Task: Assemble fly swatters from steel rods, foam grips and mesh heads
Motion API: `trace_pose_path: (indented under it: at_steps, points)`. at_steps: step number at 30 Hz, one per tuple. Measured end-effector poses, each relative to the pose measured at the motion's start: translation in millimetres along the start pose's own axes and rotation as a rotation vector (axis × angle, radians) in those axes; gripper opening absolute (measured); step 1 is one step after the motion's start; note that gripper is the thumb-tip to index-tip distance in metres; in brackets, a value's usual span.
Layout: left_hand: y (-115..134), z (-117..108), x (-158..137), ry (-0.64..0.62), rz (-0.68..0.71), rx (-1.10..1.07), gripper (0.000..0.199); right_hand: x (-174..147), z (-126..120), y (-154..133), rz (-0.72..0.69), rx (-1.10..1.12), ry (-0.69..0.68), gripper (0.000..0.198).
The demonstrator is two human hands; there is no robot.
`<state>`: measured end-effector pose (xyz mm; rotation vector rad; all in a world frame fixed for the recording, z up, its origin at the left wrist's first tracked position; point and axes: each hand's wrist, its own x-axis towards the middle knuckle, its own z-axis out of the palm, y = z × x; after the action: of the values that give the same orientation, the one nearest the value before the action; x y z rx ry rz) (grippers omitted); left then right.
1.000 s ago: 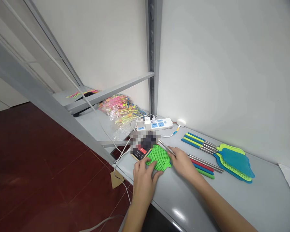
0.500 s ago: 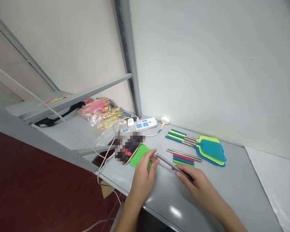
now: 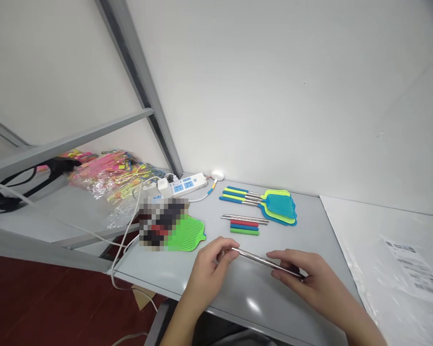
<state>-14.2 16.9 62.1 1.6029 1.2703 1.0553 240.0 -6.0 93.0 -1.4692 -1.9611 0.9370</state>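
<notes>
A thin silver metal rod [image 3: 257,259] is held between both hands above the front of the grey table. My left hand [image 3: 209,269] pinches its left end between thumb and fingertips. Around the right part of the rod my right hand [image 3: 310,274] is closed, hiding some of it. Behind the hands lie several loose metal rods [image 3: 243,219] with a red, a blue and a green handle grip [image 3: 244,231] in front of them. To the left is a green perforated fly swatter head [image 3: 192,234]. Several fly swatters [image 3: 279,206] in blue and yellow-green are stacked at the back.
A white power strip [image 3: 189,184] with plugs and cables sits at the back left. Beside the swatter head is a blurred-out phone-like object [image 3: 162,223]. Bagged colourful items [image 3: 111,175] fill the shelf at left. A white plastic package [image 3: 389,250] lies at right.
The view has turned right, so the table items appear further left. My left fingertips, earlier at the rod's tip, now pinch its end. The rod lies closer to level.
</notes>
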Motion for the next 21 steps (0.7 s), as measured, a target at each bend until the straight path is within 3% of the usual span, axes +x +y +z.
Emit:
trace_pose_path:
  at_steps: [6,12,16,21]
  points:
    - [-9.5,-8.1,-1.9,0.141,0.017,0.057,0.019,-11.9,-9.1,13.5,0.134,0.361,0.137,0.019]
    - [-11.2,5.6,-0.3,0.181,-0.05,-0.041,0.022,-13.2,6.7,21.2,0.155,0.739,0.35,0.018]
    - [-13.0,16.4,0.9,0.127,-0.11,-0.108,0.023,-16.0,15.4,29.5,0.164,0.736,0.464,0.016]
    - [-4.2,44.0,4.5,-0.062,-0.186,-0.235,0.021,-0.6,27.1,20.0,0.111,0.705,0.672,0.018]
